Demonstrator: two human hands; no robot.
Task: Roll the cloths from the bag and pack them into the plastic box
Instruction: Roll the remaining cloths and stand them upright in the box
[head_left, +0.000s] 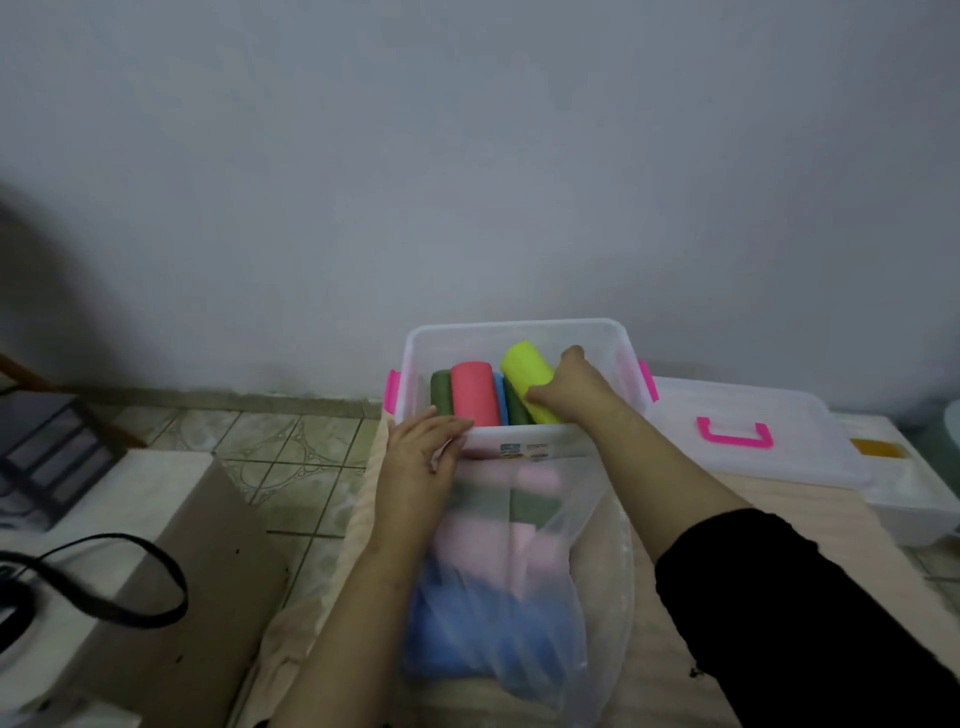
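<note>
A rolled yellow-green cloth (529, 375) is clasped by the right grip (566, 387), fingers curled round it, inside the clear plastic box (519, 329). The box's near rim is held by the left grip (422, 448). Pink (471, 392), blue (500, 396) and two green rolls lie beside it. Unrolled cloths are seen through the plastic bag (519, 571) on the bench (769, 499).

Plain grey-blue wall (467, 156), dim even light, shadow at its left. Tiled floor (291, 467), patterned, worn grey-green. Cardboard sheet (208, 571) leans at left beside a white surface (104, 493) carrying a black strap (104, 597). Dark drawer unit (47, 447) far left.
</note>
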